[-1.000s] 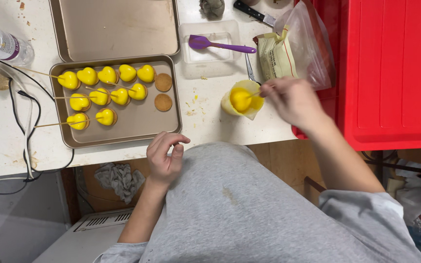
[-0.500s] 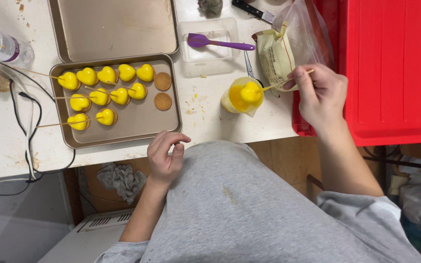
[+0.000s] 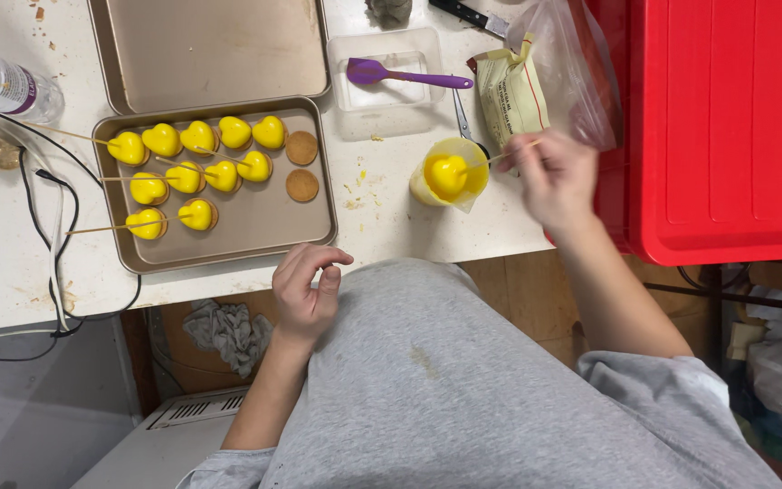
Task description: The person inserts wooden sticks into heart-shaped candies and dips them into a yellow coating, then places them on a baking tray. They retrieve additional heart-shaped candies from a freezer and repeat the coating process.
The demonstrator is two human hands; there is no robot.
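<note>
My right hand [image 3: 554, 177] pinches a thin wooden stick whose far end carries a yellow coated heart [image 3: 446, 172], held over a small cup of yellow coating [image 3: 451, 177] on the white counter. My left hand [image 3: 308, 288] rests curled and empty at the counter's near edge, just below a gold baking tray [image 3: 264, 231]. On that tray lie several yellow hearts on sticks [image 3: 163, 140] and two plain round brown cookies [image 3: 301, 166].
A second, bare tray [image 3: 210, 50] lies behind the first. A purple spatula [image 3: 400, 75] rests in a clear container. A paper packet [image 3: 510, 95] in a clear bag, a red bin [image 3: 726, 127], a water bottle [image 3: 6, 86] and cables [image 3: 47, 226] surround the work spot.
My right hand moved right, then slightly back left, while the yellow heart on the stick came down over the cup. The left hand has stayed still.
</note>
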